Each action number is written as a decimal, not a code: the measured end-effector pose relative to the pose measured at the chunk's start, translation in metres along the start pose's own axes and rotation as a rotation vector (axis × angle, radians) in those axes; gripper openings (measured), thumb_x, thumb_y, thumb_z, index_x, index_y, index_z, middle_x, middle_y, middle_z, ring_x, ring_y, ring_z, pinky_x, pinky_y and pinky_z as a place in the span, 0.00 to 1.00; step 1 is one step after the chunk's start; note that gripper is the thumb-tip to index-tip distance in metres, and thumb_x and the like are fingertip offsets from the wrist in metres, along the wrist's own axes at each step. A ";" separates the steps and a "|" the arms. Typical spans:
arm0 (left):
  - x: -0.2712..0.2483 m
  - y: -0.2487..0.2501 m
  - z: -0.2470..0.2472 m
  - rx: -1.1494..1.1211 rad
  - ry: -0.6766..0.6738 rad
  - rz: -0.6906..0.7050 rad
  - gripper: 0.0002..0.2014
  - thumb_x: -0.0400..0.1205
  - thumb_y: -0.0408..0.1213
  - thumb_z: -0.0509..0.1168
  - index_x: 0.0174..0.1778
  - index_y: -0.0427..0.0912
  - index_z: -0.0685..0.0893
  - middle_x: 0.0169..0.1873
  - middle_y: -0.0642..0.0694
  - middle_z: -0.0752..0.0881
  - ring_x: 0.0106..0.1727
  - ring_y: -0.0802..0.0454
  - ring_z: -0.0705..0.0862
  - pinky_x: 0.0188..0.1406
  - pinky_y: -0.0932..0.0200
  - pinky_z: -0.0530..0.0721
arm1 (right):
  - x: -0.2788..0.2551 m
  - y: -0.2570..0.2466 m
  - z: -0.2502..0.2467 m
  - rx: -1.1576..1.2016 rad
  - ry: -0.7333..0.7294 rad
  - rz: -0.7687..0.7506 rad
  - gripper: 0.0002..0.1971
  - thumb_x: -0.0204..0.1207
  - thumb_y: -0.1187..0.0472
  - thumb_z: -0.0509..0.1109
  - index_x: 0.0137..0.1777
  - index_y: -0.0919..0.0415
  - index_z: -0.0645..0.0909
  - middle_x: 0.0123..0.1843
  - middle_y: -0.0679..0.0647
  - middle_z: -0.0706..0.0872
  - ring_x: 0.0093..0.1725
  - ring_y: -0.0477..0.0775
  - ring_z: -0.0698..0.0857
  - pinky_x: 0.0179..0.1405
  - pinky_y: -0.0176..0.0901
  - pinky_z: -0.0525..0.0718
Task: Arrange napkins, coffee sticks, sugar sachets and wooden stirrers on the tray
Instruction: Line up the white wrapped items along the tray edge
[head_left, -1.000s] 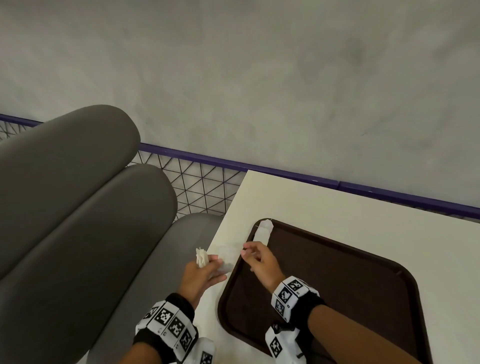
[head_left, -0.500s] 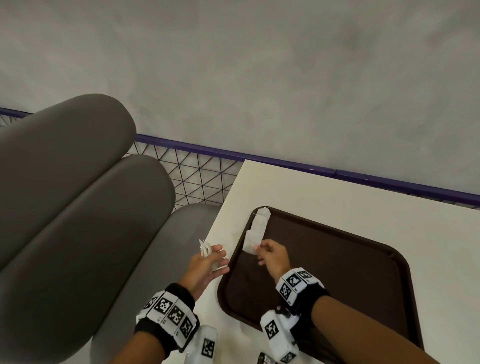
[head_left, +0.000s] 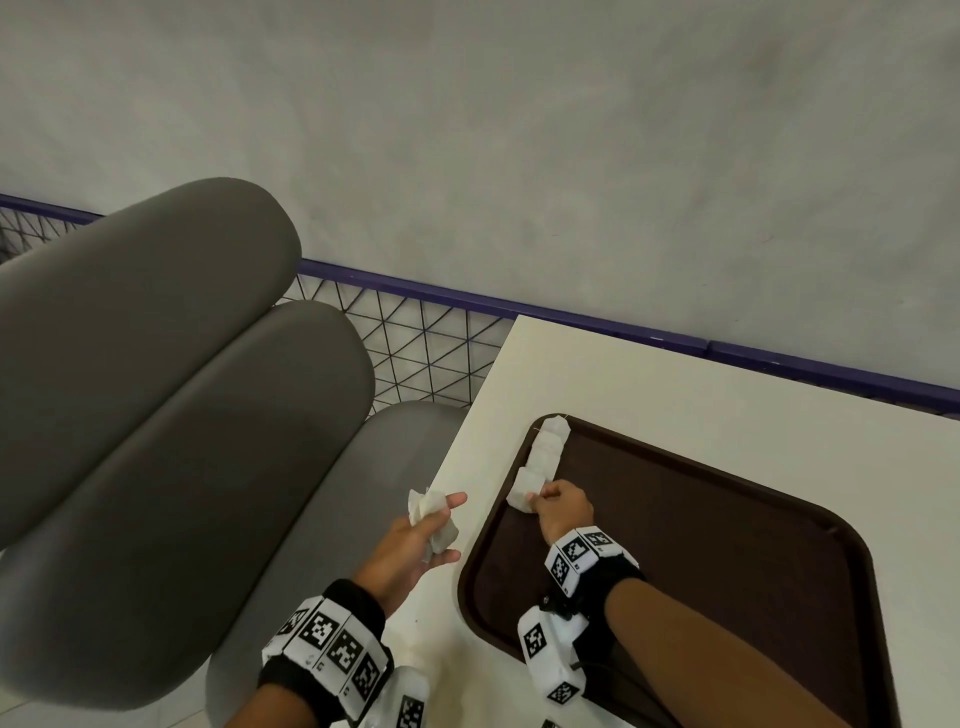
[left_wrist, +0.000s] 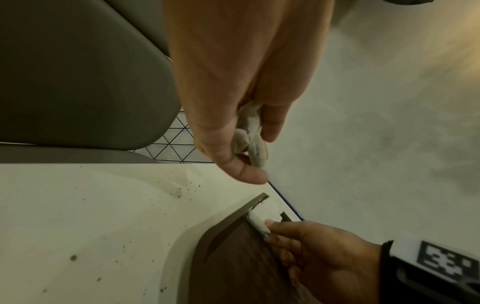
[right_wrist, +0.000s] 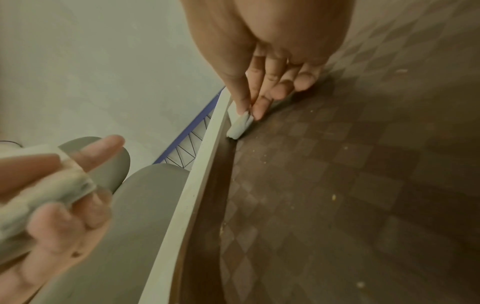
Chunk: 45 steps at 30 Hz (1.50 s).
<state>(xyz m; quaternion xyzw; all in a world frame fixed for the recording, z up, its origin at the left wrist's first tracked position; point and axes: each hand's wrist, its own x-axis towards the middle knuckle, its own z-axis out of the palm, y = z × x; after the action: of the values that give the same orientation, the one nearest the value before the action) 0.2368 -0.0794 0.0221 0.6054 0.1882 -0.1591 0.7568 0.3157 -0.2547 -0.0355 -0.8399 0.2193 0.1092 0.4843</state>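
Note:
A dark brown tray (head_left: 727, 545) lies on the white table (head_left: 649, 384). Folded white napkins (head_left: 546, 449) form a row along the tray's left rim. My right hand (head_left: 532, 501) pinches the nearest napkin (head_left: 519, 496) of that row between thumb and forefinger, low on the tray floor; the right wrist view shows the same right hand (right_wrist: 250, 112) on the napkin (right_wrist: 240, 125). My left hand (head_left: 441, 525) hovers over the table's left edge and grips a small bundle of napkins (head_left: 428, 512) between its fingers, index finger straight. The left wrist view also shows this bundle of napkins (left_wrist: 249, 131).
A grey padded bench (head_left: 182, 415) fills the left side below the table edge. Behind it a wire mesh with a purple rail (head_left: 415, 296) runs along the grey wall. Crumbs speckle the table (left_wrist: 91, 226) and the tray floor (right_wrist: 337, 185).
My right hand drew a napkin away from the left hand's bundle and carried it onto the tray, down beside the left rim. The left hand stayed over the table edge.

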 end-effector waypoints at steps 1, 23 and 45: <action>0.000 0.000 0.000 0.002 0.002 -0.001 0.14 0.86 0.34 0.57 0.64 0.39 0.82 0.61 0.46 0.75 0.58 0.48 0.74 0.45 0.58 0.86 | 0.001 0.000 0.001 -0.008 0.007 0.008 0.04 0.74 0.61 0.70 0.42 0.60 0.77 0.51 0.60 0.84 0.47 0.57 0.80 0.44 0.38 0.73; -0.001 -0.005 0.013 -0.067 0.073 0.010 0.10 0.79 0.25 0.66 0.55 0.29 0.81 0.50 0.35 0.86 0.50 0.43 0.86 0.39 0.61 0.90 | -0.055 0.000 -0.019 0.214 -0.269 -0.368 0.03 0.74 0.67 0.70 0.42 0.58 0.80 0.45 0.52 0.84 0.45 0.47 0.81 0.42 0.18 0.76; 0.002 -0.016 0.009 0.012 0.153 -0.035 0.04 0.79 0.23 0.66 0.43 0.34 0.78 0.35 0.40 0.79 0.38 0.47 0.82 0.36 0.60 0.89 | -0.026 0.019 -0.006 0.188 -0.052 -0.216 0.16 0.70 0.78 0.67 0.39 0.53 0.77 0.46 0.59 0.82 0.41 0.55 0.81 0.45 0.41 0.83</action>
<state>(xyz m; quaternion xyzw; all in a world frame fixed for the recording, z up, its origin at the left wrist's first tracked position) 0.2316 -0.0921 0.0092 0.6169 0.2554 -0.1267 0.7336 0.2839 -0.2615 -0.0364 -0.8065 0.1242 0.0572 0.5752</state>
